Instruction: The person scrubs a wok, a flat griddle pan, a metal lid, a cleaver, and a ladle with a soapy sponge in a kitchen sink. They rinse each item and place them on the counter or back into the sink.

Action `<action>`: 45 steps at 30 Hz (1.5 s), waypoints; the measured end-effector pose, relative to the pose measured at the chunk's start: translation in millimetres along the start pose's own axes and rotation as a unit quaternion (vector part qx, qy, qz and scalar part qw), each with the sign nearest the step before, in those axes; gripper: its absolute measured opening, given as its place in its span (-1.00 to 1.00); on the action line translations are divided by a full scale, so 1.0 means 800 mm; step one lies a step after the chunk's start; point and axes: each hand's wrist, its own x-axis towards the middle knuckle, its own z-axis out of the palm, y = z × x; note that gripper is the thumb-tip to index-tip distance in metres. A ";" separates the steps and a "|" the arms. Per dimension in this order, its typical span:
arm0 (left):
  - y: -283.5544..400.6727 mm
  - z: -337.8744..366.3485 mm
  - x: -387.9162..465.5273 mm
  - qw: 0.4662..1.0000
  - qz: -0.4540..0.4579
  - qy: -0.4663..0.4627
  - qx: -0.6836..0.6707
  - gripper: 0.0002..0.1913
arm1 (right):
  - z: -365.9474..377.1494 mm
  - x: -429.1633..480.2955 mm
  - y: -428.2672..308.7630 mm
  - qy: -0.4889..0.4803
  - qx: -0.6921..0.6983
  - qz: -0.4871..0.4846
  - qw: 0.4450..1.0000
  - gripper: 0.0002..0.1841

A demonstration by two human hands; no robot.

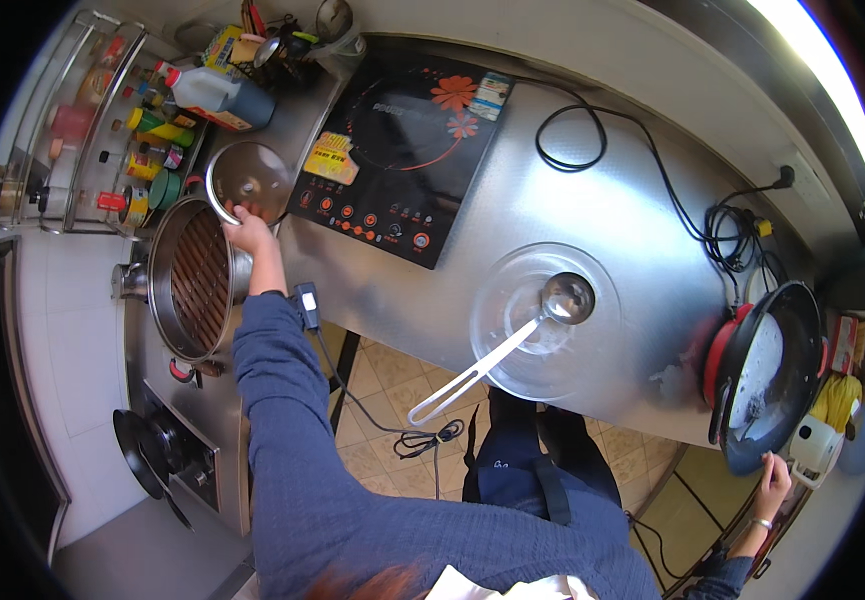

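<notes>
At the left of the head view, my left hand (pixel 252 234) grips the near rim of a round, clear lid or shallow bowl (pixel 260 169) with a pale rim. Some fingers show through it. It is beside a steel pot (pixel 231 281) with a slatted steamer rack (pixel 200 281) inside. My right hand (pixel 773 480) is at the lower right, fingers partly curled, close to the lower edge of a tilted black wok (pixel 796 360). Whether it touches the wok cannot be told. Before me, a metal ladle (pixel 477 367) lies across a clear glass bowl (pixel 496 281).
A black induction cooker (pixel 395 142) rests on the steel counter (pixel 552 217). Bottles crowd a wire rack (pixel 106 97) at the left, with a large jug (pixel 219 97) alongside. A cable (pixel 357 405) hangs over the counter's front edge. Below stands a gas stove (pixel 204 461).
</notes>
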 end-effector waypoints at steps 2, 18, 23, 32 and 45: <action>0.032 -0.007 -0.004 0.962 0.167 0.025 0.213 -0.74 | 0.006 0.010 -0.013 -0.014 0.005 -0.010 1.000 -0.84; 0.330 -0.073 -0.562 0.735 -0.424 -0.489 -0.202 -0.05 | 0.012 0.125 0.103 -0.218 0.016 -0.022 0.976 -0.53; 0.358 0.000 -0.827 0.550 -0.525 -0.622 -0.186 0.10 | 0.089 0.150 0.133 -0.287 -0.130 -0.224 0.922 -0.56; 0.352 0.069 -1.025 0.577 -0.468 -0.668 -0.046 0.08 | 0.085 0.242 0.186 -0.196 -0.129 -0.190 0.953 -0.74; 0.287 0.096 -1.083 0.631 -0.494 -0.599 0.008 0.00 | 0.128 0.228 0.138 -0.234 0.113 -0.041 0.965 -0.66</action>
